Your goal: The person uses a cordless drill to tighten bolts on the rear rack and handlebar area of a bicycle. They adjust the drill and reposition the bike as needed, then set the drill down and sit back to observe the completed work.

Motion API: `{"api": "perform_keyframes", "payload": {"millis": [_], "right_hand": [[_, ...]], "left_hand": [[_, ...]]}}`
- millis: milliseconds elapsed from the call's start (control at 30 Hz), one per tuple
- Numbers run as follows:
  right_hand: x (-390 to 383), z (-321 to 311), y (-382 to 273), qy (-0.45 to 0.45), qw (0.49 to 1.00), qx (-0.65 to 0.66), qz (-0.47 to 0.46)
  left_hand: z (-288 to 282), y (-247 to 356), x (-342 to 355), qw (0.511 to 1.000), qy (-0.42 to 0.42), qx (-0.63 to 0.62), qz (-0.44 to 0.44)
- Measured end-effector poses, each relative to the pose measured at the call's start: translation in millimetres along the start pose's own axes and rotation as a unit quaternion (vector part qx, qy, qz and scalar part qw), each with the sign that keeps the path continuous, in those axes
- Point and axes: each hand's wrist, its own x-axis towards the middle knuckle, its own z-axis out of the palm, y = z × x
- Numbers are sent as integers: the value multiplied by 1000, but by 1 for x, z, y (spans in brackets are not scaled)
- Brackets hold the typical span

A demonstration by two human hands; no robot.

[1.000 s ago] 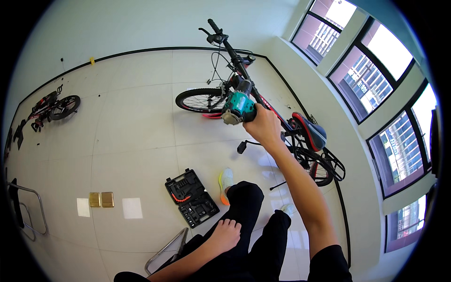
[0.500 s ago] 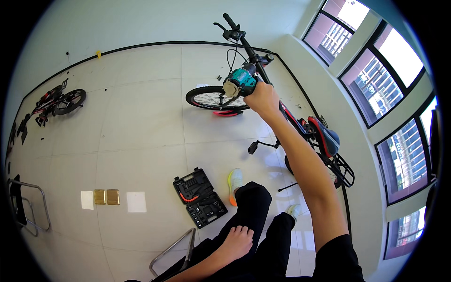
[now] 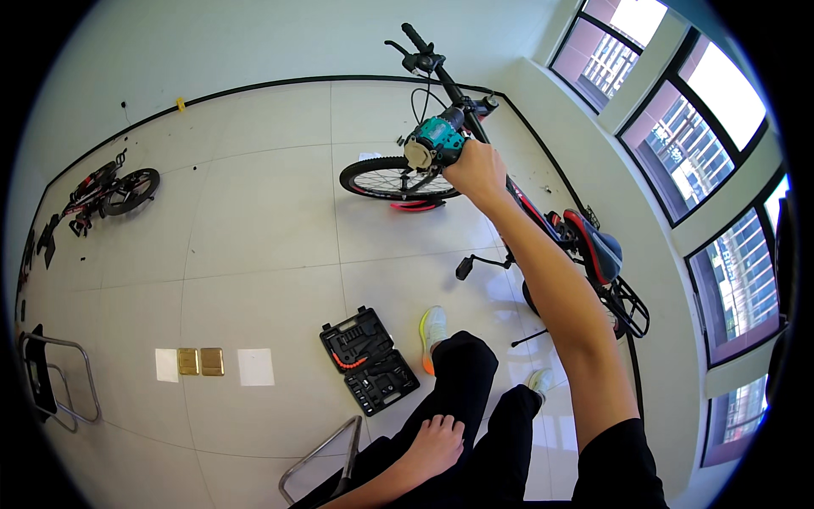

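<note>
My right hand (image 3: 476,174) is closed round the grip of a teal and black cordless drill (image 3: 437,140), held out at arm's length in front of the bicycle handlebar (image 3: 448,83). The drill's nose points away from me toward the handlebar's middle; whether it touches anything there I cannot tell. Behind the drill stands the bicycle, with its front wheel (image 3: 373,178) turned to the left and its saddle (image 3: 597,246) to the right. My left hand (image 3: 436,444) lies on my thigh in black trousers, fingers slightly bent and apart, holding nothing.
An open black tool case (image 3: 370,360) with bits and an orange-red flexible shaft lies left of my foot. A metal-framed chair (image 3: 72,382) stands at the far left, another metal frame (image 3: 320,458) beside my leg. A partly dismantled bicycle (image 3: 106,191) lies back left. Windows line the right wall.
The view has shifted slightly, so the whole scene sits a little further right. My right hand keeps the drill before the handlebar, and my left hand stays on my thigh.
</note>
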Motion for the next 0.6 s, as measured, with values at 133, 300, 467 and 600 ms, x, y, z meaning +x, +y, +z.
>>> {"api": "perform_keyframes", "payload": {"millis": [133,300,467,600], "right_hand": [[9,-8,-3,-31,999,22,30],[9,-17,-12,-42,997,36,45],[13,-10,-10,-43,997,21,57],[15,-10,-11,-54,996,31,66]], "left_hand": [[-2,1,1,1000,-4,-2,-1],[-5,1,0,1000,0,3,-6],[-8,2,0,1000,3,-2,-9],[-8,1,0,1000,-8,-7,-15]]}}
